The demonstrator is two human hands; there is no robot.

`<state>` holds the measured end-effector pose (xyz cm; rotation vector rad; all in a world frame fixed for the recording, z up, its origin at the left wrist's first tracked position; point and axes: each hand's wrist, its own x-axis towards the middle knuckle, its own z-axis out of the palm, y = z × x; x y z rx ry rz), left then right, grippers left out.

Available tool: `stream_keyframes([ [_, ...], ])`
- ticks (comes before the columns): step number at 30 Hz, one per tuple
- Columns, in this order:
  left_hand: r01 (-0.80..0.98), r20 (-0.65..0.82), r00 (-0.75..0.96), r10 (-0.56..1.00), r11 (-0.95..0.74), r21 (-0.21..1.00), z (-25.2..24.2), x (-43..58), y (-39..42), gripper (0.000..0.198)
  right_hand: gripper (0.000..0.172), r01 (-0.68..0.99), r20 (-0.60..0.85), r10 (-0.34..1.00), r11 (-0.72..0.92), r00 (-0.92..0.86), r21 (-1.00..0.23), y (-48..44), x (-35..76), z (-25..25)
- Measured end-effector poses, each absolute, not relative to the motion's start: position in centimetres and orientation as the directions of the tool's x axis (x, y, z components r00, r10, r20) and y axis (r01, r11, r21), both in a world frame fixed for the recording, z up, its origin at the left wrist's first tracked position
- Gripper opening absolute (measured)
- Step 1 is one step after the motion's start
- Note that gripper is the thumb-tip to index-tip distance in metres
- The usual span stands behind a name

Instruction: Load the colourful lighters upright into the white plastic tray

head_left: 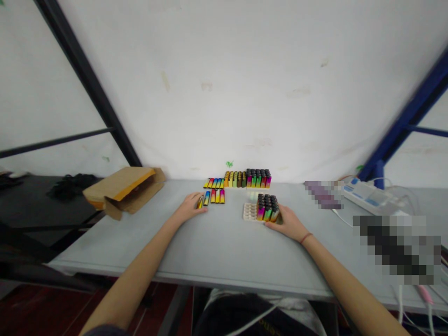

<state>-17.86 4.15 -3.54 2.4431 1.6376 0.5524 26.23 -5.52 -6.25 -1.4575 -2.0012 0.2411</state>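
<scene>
My left hand (190,208) is at the left end of a loose group of lighters, its fingers and thumb closed around a yellow lighter (199,202). Just right of it, a blue-and-yellow lighter (206,198) and several red-and-yellow lighters (217,196) lie flat. My right hand (290,224) grips the right side of a white tray (249,212), thumb along the front. Lighters with black tops (268,207) stand upright in the tray's right part; the holes at its left are bare. Some of my right fingers are hidden behind the lighters.
Behind, near the wall, are flat lighters (214,183), upright yellow and dark lighters (235,179) and a black-topped block of lighters (258,178). An opened cardboard box (124,189) lies at left. A power strip (364,196) with cables and blurred items are at right.
</scene>
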Motion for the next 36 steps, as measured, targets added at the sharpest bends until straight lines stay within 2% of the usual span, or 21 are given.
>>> stream_keyframes([
  [5, 0.845, 0.222, 0.358, 0.907, -0.416, 0.337, -2.4, -16.5, 5.6, 0.072, 0.079, 0.779, 0.381, 0.905, 0.376, -0.191, -0.503, -5.6, 26.2, -5.9],
  [9, 0.876, 0.247, 0.292, 0.924, -0.362, 0.319, -2.6, -15.7, 5.4, 0.077, 0.078, 0.781, 0.382, 0.905, 0.372, -0.186, -0.501, -5.6, 26.2, -5.9],
  [12, 0.868, 0.241, 0.339, 0.909, -0.402, 0.293, -3.2, -14.5, 5.0, 0.080, 0.079, 0.789, 0.371, 0.910, 0.361, -0.182, -0.498, -5.6, 26.2, -5.8],
  [20, 0.852, 0.244, 0.378, 0.893, -0.439, 0.287, -3.0, -12.4, 6.0, 0.053, 0.077, 0.781, 0.391, 0.900, 0.381, -0.191, -0.495, -5.8, 26.2, -5.3],
  [23, 0.866, 0.234, 0.374, 0.897, -0.428, 0.257, -2.4, -12.0, 5.6, 0.050, 0.077, 0.779, 0.393, 0.898, 0.386, -0.196, -0.494, -5.8, 26.2, -5.3],
  [28, 0.839, 0.191, 0.463, 0.866, -0.497, 0.222, -2.1, -10.8, 4.7, 0.044, 0.081, 0.806, 0.365, 0.913, 0.353, -0.184, -0.476, -5.8, 26.2, -5.7],
  [36, 0.806, 0.252, 0.499, 0.829, -0.551, 0.217, -2.8, -11.6, 5.9, 0.039, 0.082, 0.801, 0.359, 0.913, 0.358, -0.193, -0.480, -5.6, 26.2, -6.0],
])
